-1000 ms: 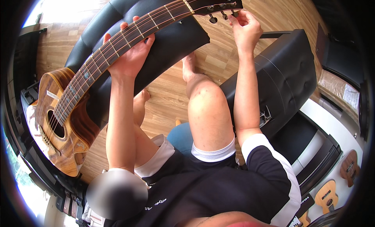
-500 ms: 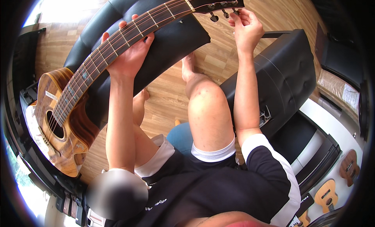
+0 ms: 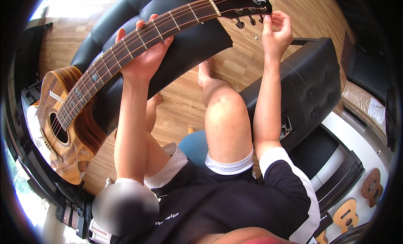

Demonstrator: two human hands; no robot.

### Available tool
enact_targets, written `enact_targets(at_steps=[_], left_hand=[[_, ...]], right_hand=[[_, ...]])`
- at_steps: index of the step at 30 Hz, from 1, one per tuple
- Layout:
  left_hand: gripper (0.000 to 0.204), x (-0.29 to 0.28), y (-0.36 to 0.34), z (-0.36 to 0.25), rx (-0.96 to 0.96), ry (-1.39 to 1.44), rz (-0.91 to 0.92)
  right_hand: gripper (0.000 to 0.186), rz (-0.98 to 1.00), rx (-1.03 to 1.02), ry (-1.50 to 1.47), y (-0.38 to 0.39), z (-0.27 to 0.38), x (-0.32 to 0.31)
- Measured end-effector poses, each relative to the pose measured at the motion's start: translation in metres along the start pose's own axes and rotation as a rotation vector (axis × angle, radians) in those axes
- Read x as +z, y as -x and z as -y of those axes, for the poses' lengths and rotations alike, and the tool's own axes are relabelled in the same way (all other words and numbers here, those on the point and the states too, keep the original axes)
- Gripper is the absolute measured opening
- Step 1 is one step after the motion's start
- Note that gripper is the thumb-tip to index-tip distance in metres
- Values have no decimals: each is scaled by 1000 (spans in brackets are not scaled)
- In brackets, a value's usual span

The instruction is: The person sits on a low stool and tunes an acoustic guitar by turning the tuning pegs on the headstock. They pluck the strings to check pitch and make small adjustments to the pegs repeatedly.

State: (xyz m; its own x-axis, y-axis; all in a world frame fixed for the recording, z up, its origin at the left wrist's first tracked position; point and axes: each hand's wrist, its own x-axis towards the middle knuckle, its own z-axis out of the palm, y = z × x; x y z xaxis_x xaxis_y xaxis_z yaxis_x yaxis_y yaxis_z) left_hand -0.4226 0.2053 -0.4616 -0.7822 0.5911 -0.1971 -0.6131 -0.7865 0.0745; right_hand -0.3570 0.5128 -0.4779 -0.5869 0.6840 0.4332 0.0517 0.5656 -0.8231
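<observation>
An acoustic guitar (image 3: 72, 156) with a glossy striped wooden body slants across the view, its body at the left and its dark headstock (image 3: 245, 5) at the upper right. From underneath, my left hand (image 3: 145, 64) supports the neck (image 3: 126, 49), with fingertips showing past the far edge and the thumb on the near side. My right hand (image 3: 278, 34) is at the headstock's end, its thumb and bent fingers closed on the last tuning peg (image 3: 267, 17) of the near row. That peg is mostly hidden by the fingers.
A black padded bench (image 3: 189, 46) lies beneath the neck. Another black tufted seat (image 3: 310, 80) stands right of my knee, beside my right forearm. Small guitars (image 3: 346, 214) stand at the lower right. A tiny white bit (image 3: 256, 37) lies on the wood floor (image 3: 235, 67).
The headstock has shifted right and slightly down in view, and the guitar's body slightly up. Both my hands have moved a little right with it, the right hand still at the end peg.
</observation>
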Motion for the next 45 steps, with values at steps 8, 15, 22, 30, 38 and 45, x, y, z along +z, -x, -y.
enact_targets(at_steps=[8, 15, 22, 30, 38, 45], left_hand=[[46, 4, 0, 3, -14, 11, 19], [48, 2, 0, 1, -66, -16, 63], [49, 2, 0, 1, -70, -16, 52], [49, 3, 1, 2, -65, 0, 38], [51, 4, 1, 3, -82, 6, 66], [50, 0, 0, 2, -90, -33, 102]], right_hand=[[10, 128, -225, -35, -6, -5, 0], [9, 122, -248, -28, -7, -9, -3], [10, 95, -246, -45, -7, -11, -1], [11, 71, -222, 3, -5, -10, 4], [14, 35, -192, 22, -4, -5, 4], [14, 23, -206, 91, -4, -2, 2]])
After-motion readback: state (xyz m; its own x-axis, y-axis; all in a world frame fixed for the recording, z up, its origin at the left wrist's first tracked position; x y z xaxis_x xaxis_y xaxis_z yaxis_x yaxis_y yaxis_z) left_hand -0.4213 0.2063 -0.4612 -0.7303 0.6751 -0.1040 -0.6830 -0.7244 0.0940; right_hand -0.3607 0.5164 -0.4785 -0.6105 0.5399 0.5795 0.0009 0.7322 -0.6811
